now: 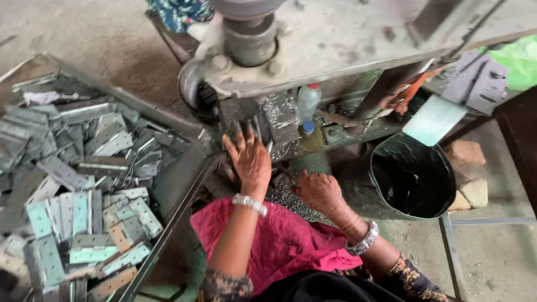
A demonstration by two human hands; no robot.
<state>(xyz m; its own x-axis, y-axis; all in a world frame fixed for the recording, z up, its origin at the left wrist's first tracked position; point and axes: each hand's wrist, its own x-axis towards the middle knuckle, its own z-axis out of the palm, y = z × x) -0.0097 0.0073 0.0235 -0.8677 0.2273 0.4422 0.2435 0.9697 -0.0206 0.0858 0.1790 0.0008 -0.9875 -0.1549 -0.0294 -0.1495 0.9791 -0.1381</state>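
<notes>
My left hand (250,159) reaches forward with its fingers spread and rests on dark metal hinge plates (246,120) on the bed of a grey press machine (313,45). My right hand (319,191) lies knuckles up, fingers curled down, on a heap of shiny metal scrap (282,193) below the bed. What is under its fingers is hidden. Both wrists wear silver bangles. A red cloth (279,240) covers my lap.
A large metal tray (184,179) on the left holds several grey and pale green hinge plates (84,212). A black bucket (414,179) stands on the right, with bricks (467,154) beside it. Two small plastic bottles (307,103) stand on the machine shelf.
</notes>
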